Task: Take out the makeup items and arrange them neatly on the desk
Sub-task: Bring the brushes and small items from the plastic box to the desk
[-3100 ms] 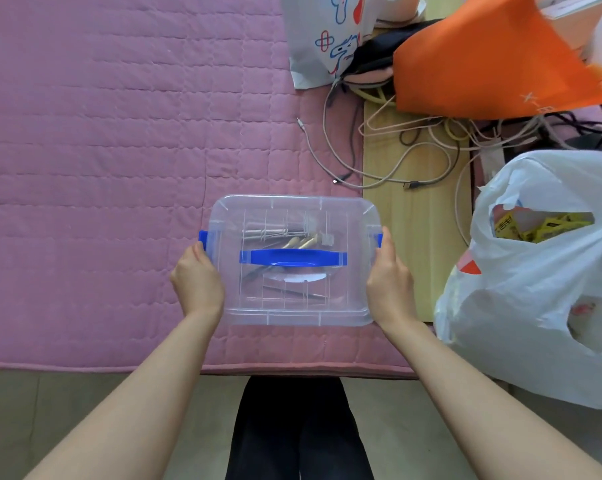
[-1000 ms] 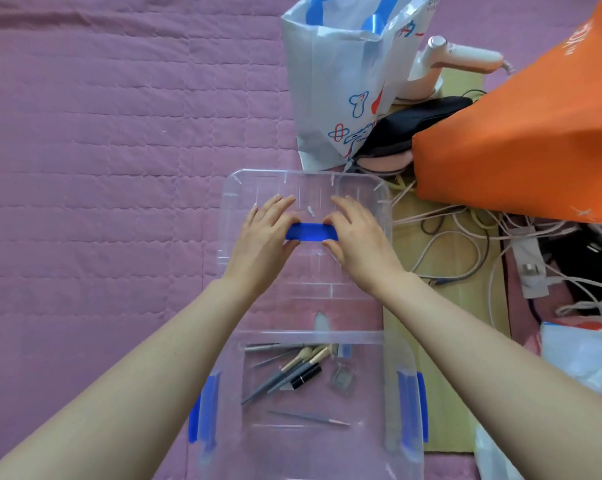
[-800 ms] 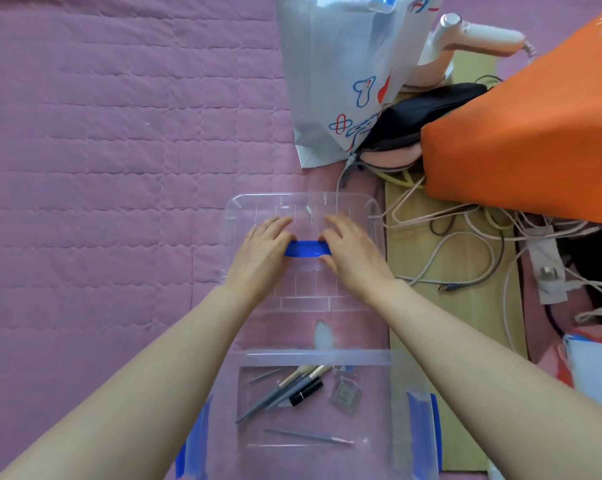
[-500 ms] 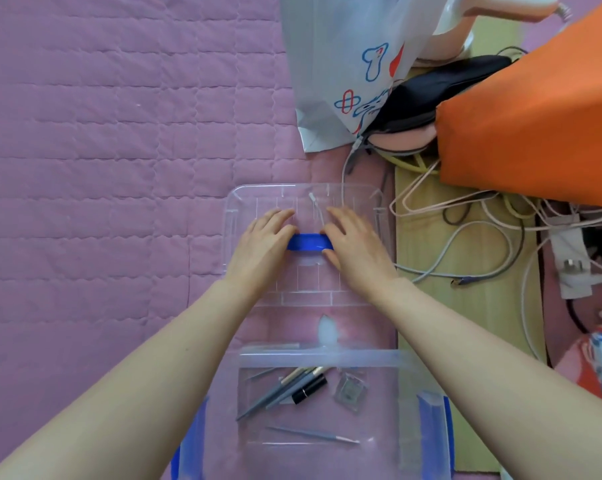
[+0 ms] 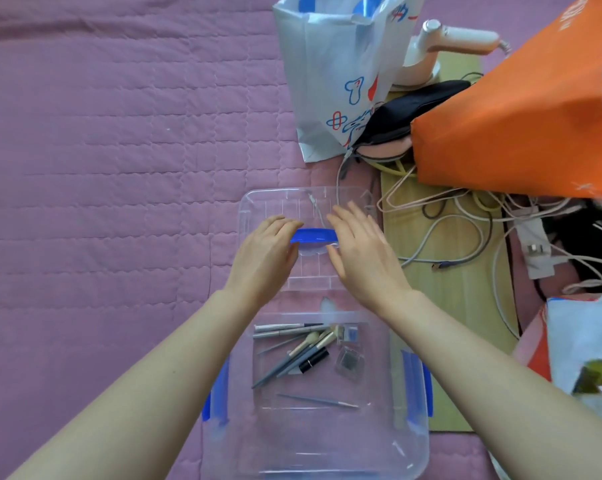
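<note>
Your left hand point(image 5: 263, 251) and right hand point(image 5: 361, 252) lie flat, fingers spread, on the removed lid point(image 5: 306, 244) mid-frame; every makeup item point(image 5: 303, 355) remains in the open box point(image 5: 313, 455), lower centre.

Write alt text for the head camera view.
Both hands, left hand and right hand, lie flat on a clear lid with a blue handle, set on a pink quilt. Nearer, the open clear box holds makeup brushes and a small compact.
</note>
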`<action>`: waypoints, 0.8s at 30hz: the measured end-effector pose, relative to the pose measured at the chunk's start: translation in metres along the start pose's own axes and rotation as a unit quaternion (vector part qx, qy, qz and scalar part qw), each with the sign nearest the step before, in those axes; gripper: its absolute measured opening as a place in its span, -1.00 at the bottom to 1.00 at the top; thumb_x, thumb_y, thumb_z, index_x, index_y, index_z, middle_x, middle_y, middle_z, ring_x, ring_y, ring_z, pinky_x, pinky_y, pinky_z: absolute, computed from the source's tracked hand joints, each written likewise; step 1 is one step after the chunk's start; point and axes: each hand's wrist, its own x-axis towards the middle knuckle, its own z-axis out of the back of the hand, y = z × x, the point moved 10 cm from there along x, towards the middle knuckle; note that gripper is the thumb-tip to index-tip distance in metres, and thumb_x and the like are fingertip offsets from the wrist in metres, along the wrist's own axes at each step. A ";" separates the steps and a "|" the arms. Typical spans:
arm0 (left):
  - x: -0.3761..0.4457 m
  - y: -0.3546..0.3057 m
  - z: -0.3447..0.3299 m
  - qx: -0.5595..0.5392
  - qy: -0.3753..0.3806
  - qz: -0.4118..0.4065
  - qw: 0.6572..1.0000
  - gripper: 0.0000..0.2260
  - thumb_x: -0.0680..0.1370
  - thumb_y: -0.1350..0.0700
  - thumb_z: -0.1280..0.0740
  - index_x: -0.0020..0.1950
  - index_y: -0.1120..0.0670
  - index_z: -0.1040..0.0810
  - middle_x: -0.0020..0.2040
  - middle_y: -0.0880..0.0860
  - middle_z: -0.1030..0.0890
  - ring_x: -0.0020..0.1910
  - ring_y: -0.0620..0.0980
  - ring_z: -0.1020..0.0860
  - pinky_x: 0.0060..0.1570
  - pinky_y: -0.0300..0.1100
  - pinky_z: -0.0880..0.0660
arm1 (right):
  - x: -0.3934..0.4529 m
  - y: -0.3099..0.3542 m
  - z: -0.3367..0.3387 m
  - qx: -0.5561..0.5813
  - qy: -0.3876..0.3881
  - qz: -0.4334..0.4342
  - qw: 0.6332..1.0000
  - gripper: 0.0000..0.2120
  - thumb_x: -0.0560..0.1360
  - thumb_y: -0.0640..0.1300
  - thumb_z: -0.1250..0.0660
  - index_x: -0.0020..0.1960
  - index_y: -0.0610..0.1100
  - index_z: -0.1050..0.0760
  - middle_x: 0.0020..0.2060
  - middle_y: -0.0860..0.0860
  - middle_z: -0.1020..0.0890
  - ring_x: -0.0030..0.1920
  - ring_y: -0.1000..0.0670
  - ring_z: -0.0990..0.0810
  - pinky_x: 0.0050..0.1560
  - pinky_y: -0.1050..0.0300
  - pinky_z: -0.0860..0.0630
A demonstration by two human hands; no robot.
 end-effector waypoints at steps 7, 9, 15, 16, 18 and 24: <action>-0.066 -0.039 0.038 -0.004 -0.071 -0.039 0.997 -0.75 0.50 0.27 -0.35 0.18 0.20 -0.55 -0.01 0.07 -0.64 0.06 0.13 -0.55 -0.10 -0.02 -0.55 | -0.067 0.025 0.029 -0.007 -0.026 0.022 0.999 -0.55 0.50 -0.17 -0.35 0.34 -0.28 -0.41 0.33 -0.16 -0.47 0.43 -0.19 -0.33 0.37 -0.16 -0.35; -0.086 -0.049 0.042 -0.003 -0.081 -0.045 0.996 -0.78 0.51 0.25 -0.31 0.15 0.20 -0.57 -0.04 0.06 -0.64 -0.01 0.11 -0.55 -0.16 -0.06 -0.54 | -0.089 0.030 0.033 -0.006 -0.028 0.024 0.999 -0.56 0.48 -0.17 -0.37 0.32 -0.28 -0.43 0.30 -0.16 -0.50 0.41 -0.18 -0.36 0.36 -0.12 -0.37; -0.139 -0.054 0.017 -0.006 -0.047 -0.034 0.998 -0.77 0.52 0.16 -0.20 0.06 0.16 -0.60 -0.12 0.03 -0.63 -0.09 0.10 -0.54 -0.16 -0.09 -0.49 | -0.151 0.037 0.009 0.018 0.005 0.003 1.000 -0.63 0.49 -0.17 -0.35 0.27 -0.25 -0.47 0.21 -0.11 -0.56 0.35 -0.16 -0.44 0.21 -0.05 -0.48; -0.145 -0.052 0.010 -0.011 -0.033 -0.022 0.999 -0.78 0.51 0.17 -0.20 0.04 0.15 -0.60 -0.14 0.03 -0.62 -0.10 0.11 -0.54 -0.20 -0.06 -0.51 | -0.159 0.037 0.002 0.023 0.014 0.000 1.000 -0.63 0.48 -0.18 -0.35 0.26 -0.25 -0.48 0.19 -0.11 -0.57 0.33 -0.16 -0.46 0.21 -0.05 -0.50; -0.157 -0.047 -0.008 -0.014 0.001 0.004 1.000 -0.86 0.48 0.23 -0.28 -0.02 0.14 -0.61 -0.14 0.03 -0.61 -0.11 0.12 -0.54 -0.29 -0.03 -0.52 | -0.174 0.036 -0.013 0.035 0.036 -0.009 0.999 -0.64 0.46 -0.20 -0.39 0.24 -0.24 -0.48 0.14 -0.12 -0.58 0.27 -0.17 -0.50 0.20 -0.05 -0.51; -0.170 -0.032 -0.061 0.000 0.107 0.065 0.992 -0.93 0.50 0.27 -0.32 -0.08 0.17 -0.58 -0.14 0.08 -0.59 -0.08 0.17 -0.53 -0.37 0.06 -0.50 | -0.197 0.016 -0.076 0.064 0.172 -0.105 0.977 -0.68 0.58 -0.16 -0.22 0.31 -0.22 -0.36 0.19 -0.11 -0.47 0.25 -0.12 -0.39 0.17 0.03 -0.44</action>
